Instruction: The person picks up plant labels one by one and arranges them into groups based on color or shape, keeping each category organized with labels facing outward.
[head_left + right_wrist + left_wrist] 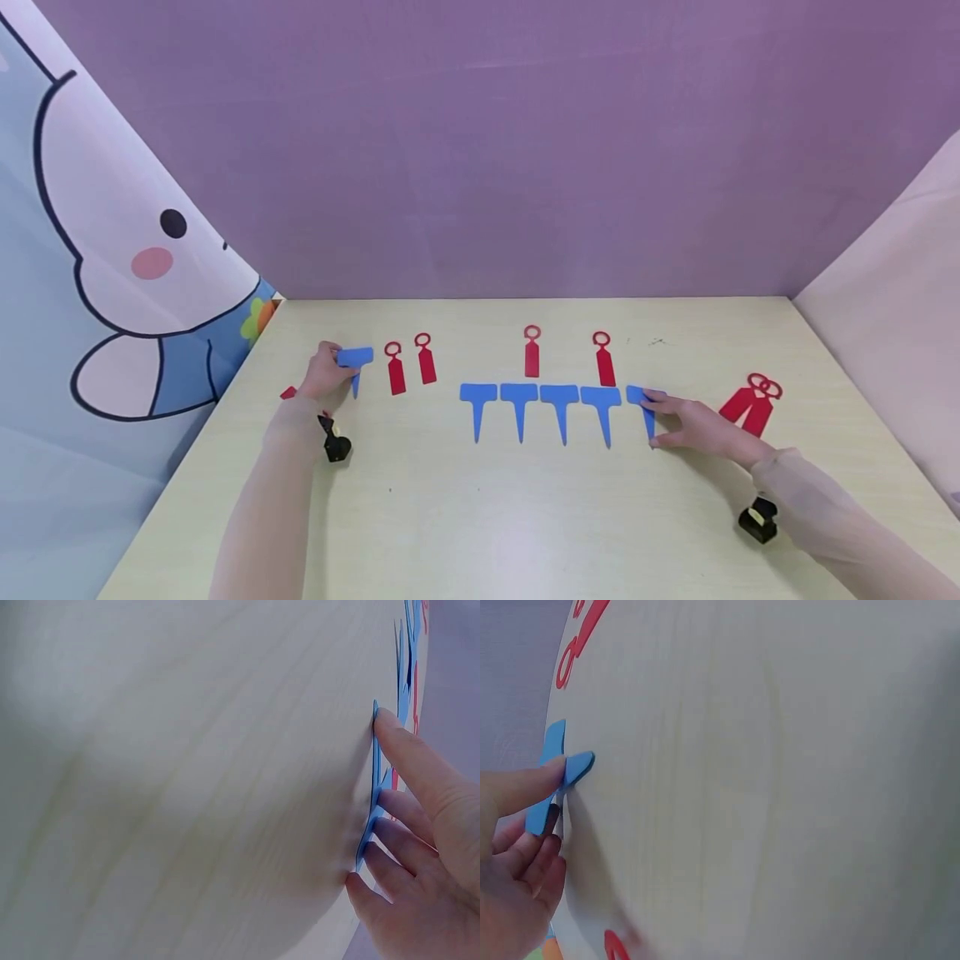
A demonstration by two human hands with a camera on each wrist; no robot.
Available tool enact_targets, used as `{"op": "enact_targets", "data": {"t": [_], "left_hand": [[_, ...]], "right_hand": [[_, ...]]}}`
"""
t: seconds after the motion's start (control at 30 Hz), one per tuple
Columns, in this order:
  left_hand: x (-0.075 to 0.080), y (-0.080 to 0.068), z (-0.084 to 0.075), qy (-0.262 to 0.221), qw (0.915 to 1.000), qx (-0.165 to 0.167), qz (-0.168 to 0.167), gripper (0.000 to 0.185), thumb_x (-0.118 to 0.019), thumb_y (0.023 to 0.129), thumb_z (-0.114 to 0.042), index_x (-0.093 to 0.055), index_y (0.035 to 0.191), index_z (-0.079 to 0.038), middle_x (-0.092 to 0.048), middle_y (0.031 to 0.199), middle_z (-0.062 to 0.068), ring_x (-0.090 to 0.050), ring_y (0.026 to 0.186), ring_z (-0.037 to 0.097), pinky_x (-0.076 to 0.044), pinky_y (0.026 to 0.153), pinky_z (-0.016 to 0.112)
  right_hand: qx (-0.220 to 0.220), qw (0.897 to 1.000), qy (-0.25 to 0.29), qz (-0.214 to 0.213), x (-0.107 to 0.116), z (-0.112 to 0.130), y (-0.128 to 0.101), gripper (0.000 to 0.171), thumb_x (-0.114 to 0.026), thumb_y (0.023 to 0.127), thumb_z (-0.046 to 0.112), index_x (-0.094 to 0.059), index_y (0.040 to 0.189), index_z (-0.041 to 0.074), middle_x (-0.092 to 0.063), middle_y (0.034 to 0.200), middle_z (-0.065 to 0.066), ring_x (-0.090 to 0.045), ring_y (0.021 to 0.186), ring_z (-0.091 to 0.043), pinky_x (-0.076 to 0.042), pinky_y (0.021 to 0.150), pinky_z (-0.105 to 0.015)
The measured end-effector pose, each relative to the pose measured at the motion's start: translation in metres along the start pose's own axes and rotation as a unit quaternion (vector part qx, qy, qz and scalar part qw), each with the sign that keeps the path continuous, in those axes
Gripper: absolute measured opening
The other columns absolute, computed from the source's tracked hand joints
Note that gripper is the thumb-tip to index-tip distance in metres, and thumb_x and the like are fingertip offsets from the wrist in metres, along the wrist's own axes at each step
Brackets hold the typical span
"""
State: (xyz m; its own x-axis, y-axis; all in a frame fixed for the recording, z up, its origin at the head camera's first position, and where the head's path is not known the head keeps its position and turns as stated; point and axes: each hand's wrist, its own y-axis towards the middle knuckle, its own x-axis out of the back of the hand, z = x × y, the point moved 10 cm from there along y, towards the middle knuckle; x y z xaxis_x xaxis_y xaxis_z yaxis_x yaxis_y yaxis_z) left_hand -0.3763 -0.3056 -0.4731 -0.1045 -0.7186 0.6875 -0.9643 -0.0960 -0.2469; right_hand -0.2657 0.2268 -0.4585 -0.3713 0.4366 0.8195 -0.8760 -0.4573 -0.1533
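Observation:
At the left of the table, my left hand (324, 373) pinches a blue T-shaped plant label (356, 357). In the left wrist view the thumb lies across this label (553, 742), with the fingers behind it. My right hand (701, 427) touches another blue plant label (637, 392) at the right end of a row, its extended fingers by the head and its thumb by the pointed tip. The right wrist view shows that label (375, 761) edge-on along the fingertips. Several more blue plant labels (560, 396) stand side by side in the row, points toward me.
Red ring-topped tags lie behind the row, including one tag (532, 358) in the middle and another (605, 367) to its right. Two red tags (397, 377) (427, 365) lie right of my left hand. Two overlapping red tags (757, 414) lie beyond my right hand. A purple backdrop (525, 167) rises behind.

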Motion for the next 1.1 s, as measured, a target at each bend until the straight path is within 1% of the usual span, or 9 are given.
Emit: {"op": "enact_targets", "data": {"t": [0.17, 0.3, 0.4, 0.53, 0.57, 0.73, 0.93, 1.03, 1.1], "left_hand": [[-0.001, -0.002, -0.003, -0.029, 0.9996, -0.001, 0.0, 0.059, -0.054, 0.087, -0.009, -0.014, 0.127, 0.006, -0.035, 0.121, 0.034, -0.038, 0.109, 0.041, -0.03, 0.096, 0.052], [0.0, 0.003, -0.002, -0.044, 0.9988, -0.01, -0.018, 0.061, -0.057, 0.085, -0.007, -0.015, 0.127, 0.006, -0.039, 0.117, 0.034, -0.041, 0.106, 0.041, -0.032, 0.095, 0.05], [0.002, 0.007, -0.001, -0.052, 0.9975, -0.027, -0.039, 0.059, -0.06, 0.083, -0.009, -0.02, 0.124, 0.006, -0.043, 0.11, 0.033, -0.047, 0.099, 0.038, -0.04, 0.089, 0.045], [0.005, 0.001, -0.007, -0.064, 0.9957, -0.035, -0.057, 0.052, -0.057, 0.085, -0.005, -0.024, 0.122, 0.008, -0.044, 0.109, 0.033, -0.05, 0.096, 0.037, -0.043, 0.085, 0.043], [0.005, -0.001, -0.009, -0.068, 0.9959, -0.025, -0.055, 0.05, -0.054, 0.086, -0.003, -0.023, 0.124, 0.008, -0.042, 0.113, 0.034, -0.047, 0.101, 0.039, -0.039, 0.089, 0.046], [0.005, -0.01, -0.019, -0.081, 0.9941, -0.038, -0.061, 0.045, -0.05, 0.088, -0.002, -0.025, 0.123, 0.01, -0.044, 0.112, 0.035, -0.048, 0.1, 0.038, -0.042, 0.086, 0.042], [0.003, -0.013, -0.024, -0.118, 0.9896, -0.062, -0.056, 0.042, -0.05, 0.088, -0.001, -0.027, 0.121, 0.011, -0.049, 0.107, 0.034, -0.06, 0.078, 0.021, -0.05, 0.071, 0.026], [0.0, -0.016, -0.026, -0.151, 0.9858, -0.061, -0.043, 0.043, -0.05, 0.088, -0.001, -0.027, 0.122, 0.01, -0.049, 0.107, 0.033, -0.06, 0.067, 0.011, -0.052, 0.068, 0.026], [-0.003, -0.019, -0.029, -0.168, 0.9837, -0.056, -0.032, 0.044, -0.05, 0.088, -0.002, -0.026, 0.123, 0.01, -0.048, 0.109, 0.033, -0.06, 0.066, 0.01, -0.052, 0.07, 0.028]], "right_hand": [[-0.004, 1.0, -0.003, 0.001, 0.0, -0.001, 0.0, 0.067, -0.071, 0.073, 0.028, -0.044, 0.126, -0.004, -0.031, 0.135, -0.026, -0.024, 0.123, -0.047, -0.03, 0.094, -0.054], [-0.005, 1.0, 0.0, 0.002, 0.0, 0.0, -0.001, 0.067, -0.07, 0.073, 0.028, -0.045, 0.126, -0.004, -0.031, 0.135, -0.026, -0.024, 0.122, -0.047, -0.029, 0.094, -0.055], [-0.003, 1.0, 0.002, 0.004, 0.001, 0.003, -0.001, 0.066, -0.07, 0.073, 0.027, -0.045, 0.125, -0.005, -0.031, 0.135, -0.026, -0.024, 0.122, -0.048, -0.029, 0.095, -0.055], [-0.003, 1.0, 0.005, 0.003, 0.001, 0.004, -0.002, 0.065, -0.07, 0.074, 0.027, -0.045, 0.125, -0.005, -0.031, 0.135, -0.026, -0.024, 0.123, -0.047, -0.029, 0.095, -0.055], [-0.003, 1.0, 0.006, 0.003, 0.002, 0.004, -0.002, 0.065, -0.07, 0.074, 0.027, -0.045, 0.125, -0.005, -0.031, 0.135, -0.026, -0.024, 0.123, -0.047, -0.029, 0.095, -0.055], [-0.003, 1.0, 0.003, 0.003, 0.001, 0.002, -0.001, 0.066, -0.07, 0.073, 0.026, -0.044, 0.126, -0.005, -0.031, 0.136, -0.025, -0.024, 0.123, -0.047, -0.029, 0.095, -0.054], [-0.005, 1.0, -0.001, 0.003, -0.001, -0.002, -0.001, 0.067, -0.071, 0.073, 0.026, -0.044, 0.127, -0.004, -0.031, 0.136, -0.024, -0.024, 0.123, -0.046, -0.03, 0.094, -0.053], [-0.005, 1.0, -0.002, 0.003, 0.0, -0.002, -0.002, 0.067, -0.071, 0.073, 0.026, -0.044, 0.127, -0.003, -0.031, 0.136, -0.025, -0.025, 0.123, -0.046, -0.031, 0.094, -0.053], [-0.005, 1.0, 0.0, 0.002, 0.0, -0.002, -0.002, 0.067, -0.071, 0.073, 0.026, -0.044, 0.127, -0.003, -0.031, 0.136, -0.025, -0.025, 0.123, -0.046, -0.031, 0.094, -0.053]]}}
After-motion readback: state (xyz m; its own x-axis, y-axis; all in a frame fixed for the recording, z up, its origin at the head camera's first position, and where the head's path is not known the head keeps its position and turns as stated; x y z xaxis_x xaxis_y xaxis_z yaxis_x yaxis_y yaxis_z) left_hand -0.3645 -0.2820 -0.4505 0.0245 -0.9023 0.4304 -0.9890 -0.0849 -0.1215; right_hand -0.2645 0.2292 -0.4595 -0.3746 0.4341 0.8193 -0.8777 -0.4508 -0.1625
